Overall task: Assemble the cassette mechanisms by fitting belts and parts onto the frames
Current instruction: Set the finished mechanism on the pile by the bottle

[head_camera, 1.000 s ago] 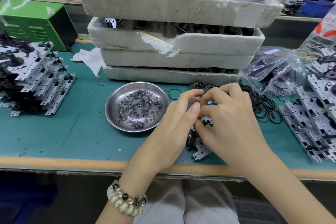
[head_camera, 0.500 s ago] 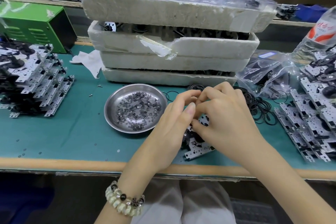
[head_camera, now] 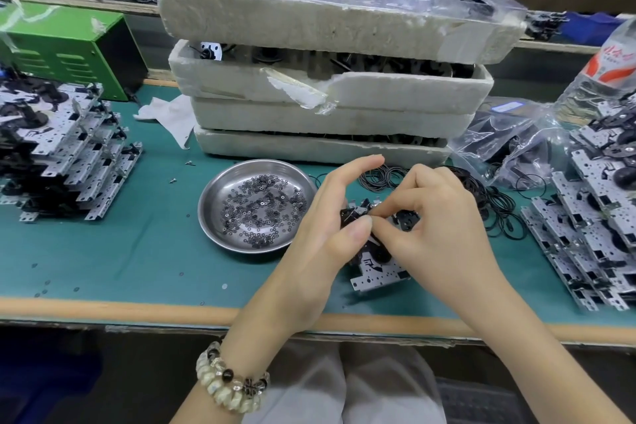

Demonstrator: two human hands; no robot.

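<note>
Nearest, just right of the steel dish (head_camera: 206, 206) and toward the bench edge, the frame (head_camera: 375, 275) is held tilted between both hands. The left hand (head_camera: 327, 224) grips it with the thumb pressed to its face and the forefinger lifted straight and free. The right hand (head_camera: 437, 231) is curled, thumb and forefinger pinching at the frame's upper edge; what lies between them is too small to tell. The frame looks like light, stiff stamped metal with delicate black parts, so it is best held by its bare rim. The belts (head_camera: 495, 206), heaped right of the dish and further back, look thin, stretchy and quick to tangle. Behind the dish stand foam trays (head_camera: 327, 113). Far right of the dish, a bottle (head_camera: 609, 72) bears a red label too blurred to read.
</note>
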